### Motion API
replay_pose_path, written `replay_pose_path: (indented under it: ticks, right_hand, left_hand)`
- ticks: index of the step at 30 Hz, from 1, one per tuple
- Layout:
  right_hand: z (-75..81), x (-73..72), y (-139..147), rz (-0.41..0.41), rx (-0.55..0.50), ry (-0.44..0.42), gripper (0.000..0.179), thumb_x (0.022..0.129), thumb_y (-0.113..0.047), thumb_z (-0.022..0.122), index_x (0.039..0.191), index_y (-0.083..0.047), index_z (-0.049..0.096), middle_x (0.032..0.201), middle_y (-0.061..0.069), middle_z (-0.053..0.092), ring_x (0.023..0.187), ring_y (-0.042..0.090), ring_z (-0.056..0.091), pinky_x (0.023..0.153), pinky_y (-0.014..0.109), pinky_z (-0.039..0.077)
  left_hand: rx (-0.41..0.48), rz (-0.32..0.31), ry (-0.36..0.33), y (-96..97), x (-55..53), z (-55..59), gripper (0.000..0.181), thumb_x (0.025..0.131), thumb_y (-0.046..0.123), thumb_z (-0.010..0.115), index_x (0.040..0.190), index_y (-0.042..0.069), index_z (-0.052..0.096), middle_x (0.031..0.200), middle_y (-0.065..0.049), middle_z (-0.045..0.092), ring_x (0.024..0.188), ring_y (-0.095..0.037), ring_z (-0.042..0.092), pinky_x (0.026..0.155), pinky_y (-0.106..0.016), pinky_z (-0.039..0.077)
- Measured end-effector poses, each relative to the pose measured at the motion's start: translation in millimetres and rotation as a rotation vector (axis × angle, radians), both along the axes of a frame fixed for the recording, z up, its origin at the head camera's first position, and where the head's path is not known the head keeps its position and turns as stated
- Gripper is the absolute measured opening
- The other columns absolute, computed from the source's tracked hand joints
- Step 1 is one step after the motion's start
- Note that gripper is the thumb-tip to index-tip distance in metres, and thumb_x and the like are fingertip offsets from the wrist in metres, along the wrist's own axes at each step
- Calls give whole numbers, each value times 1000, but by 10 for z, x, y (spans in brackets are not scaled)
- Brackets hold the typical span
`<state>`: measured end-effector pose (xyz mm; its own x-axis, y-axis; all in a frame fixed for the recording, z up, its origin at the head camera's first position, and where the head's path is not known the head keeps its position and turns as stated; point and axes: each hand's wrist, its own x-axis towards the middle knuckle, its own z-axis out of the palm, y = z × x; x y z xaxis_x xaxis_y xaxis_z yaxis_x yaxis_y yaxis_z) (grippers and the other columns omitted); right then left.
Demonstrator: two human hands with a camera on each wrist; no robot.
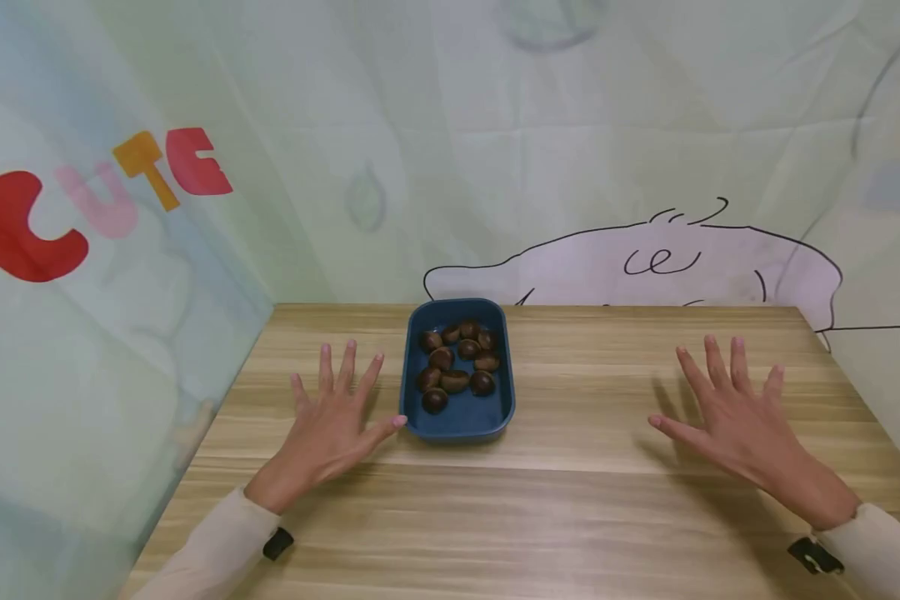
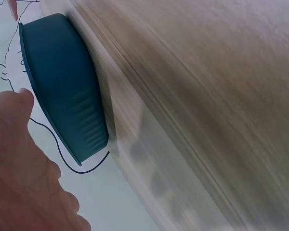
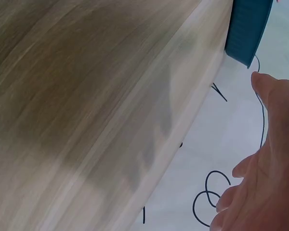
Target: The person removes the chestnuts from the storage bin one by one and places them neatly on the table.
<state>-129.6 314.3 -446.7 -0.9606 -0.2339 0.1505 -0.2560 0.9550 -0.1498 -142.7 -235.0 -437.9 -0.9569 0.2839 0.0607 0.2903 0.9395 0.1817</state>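
A dark blue tray (image 1: 461,427) with rounded corners sits on the wooden table, holding several brown chestnuts (image 1: 454,381). Just left of it, my left hand (image 1: 328,437) is spread palm down above the table, its thumb tip close to the tray's near left corner; whether it touches cannot be told. Far to the right, my right hand (image 1: 742,433) hovers with fingers spread, holding nothing, its shadow on the wood. In the left wrist view the tray's side (image 2: 62,82) stands beyond the thumb. The right wrist view shows only part of the tray (image 3: 248,31).
The light wooden table (image 1: 555,525) ends at a printed curtain (image 1: 330,125) behind it, with a cartoon outline and the coloured letters CUTE. Another curtain side borders the table at the left. A dark strap piece (image 1: 278,543) hangs by the left sleeve.
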Motion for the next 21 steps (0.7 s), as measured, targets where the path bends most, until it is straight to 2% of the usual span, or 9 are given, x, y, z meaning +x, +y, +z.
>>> replay_pose_path:
  ticks: [6,13,21]
  right_hand:
    - [3,-32,-53,11,-8,9,109,99,-72,66,175,-5,24,179,33,4,163,60,1,109,97,7]
    - [21,-72,-134,50,-55,8,101,101,-66,68,170,0,35,175,37,18,161,62,16,114,91,15]
    - [43,-136,-205,97,-64,109,92,99,-61,73,161,2,49,167,35,40,155,58,35,116,83,27]
  left_hand:
    - [29,-9,4,15,14,-20,98,105,71,57,177,15,24,182,-27,3,164,-59,-8,113,-94,2]
    - [70,-47,-8,68,6,-44,98,105,69,57,177,12,22,182,-26,4,164,-58,-4,113,-94,8]
    - [140,-65,-46,144,2,-80,103,104,69,60,178,13,16,184,-21,0,166,-53,-5,117,-90,9]
